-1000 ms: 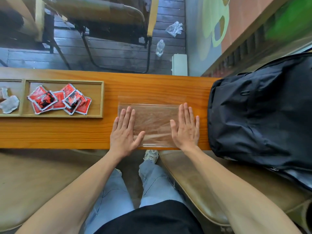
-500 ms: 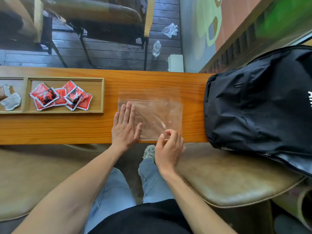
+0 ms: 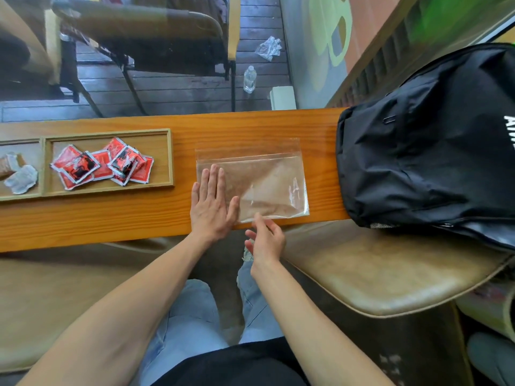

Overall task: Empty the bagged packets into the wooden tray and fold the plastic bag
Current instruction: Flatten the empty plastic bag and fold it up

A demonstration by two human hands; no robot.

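Observation:
A clear plastic bag (image 3: 267,179) lies flat and empty on the narrow wooden table (image 3: 111,215). My left hand (image 3: 211,207) rests palm down on the bag's left end, fingers together. My right hand (image 3: 264,240) hovers at the table's near edge, with thumb and forefinger touching the bag's near edge; whether they pinch it I cannot tell. Several red packets (image 3: 103,165) lie piled in the right compartment of the wooden tray (image 3: 170,160), left of the bag.
A black backpack (image 3: 429,162) covers the table's right end, close to the bag. The tray's left compartment holds pale wrapped items (image 3: 19,174). A padded seat (image 3: 376,274) sits below right. Chairs and a bottle (image 3: 249,79) stand on the floor beyond.
My right hand has left the bag's right end and drawn back to its near edge. The left hand stays pressed on the bag. The bag's right side has lifted slightly.

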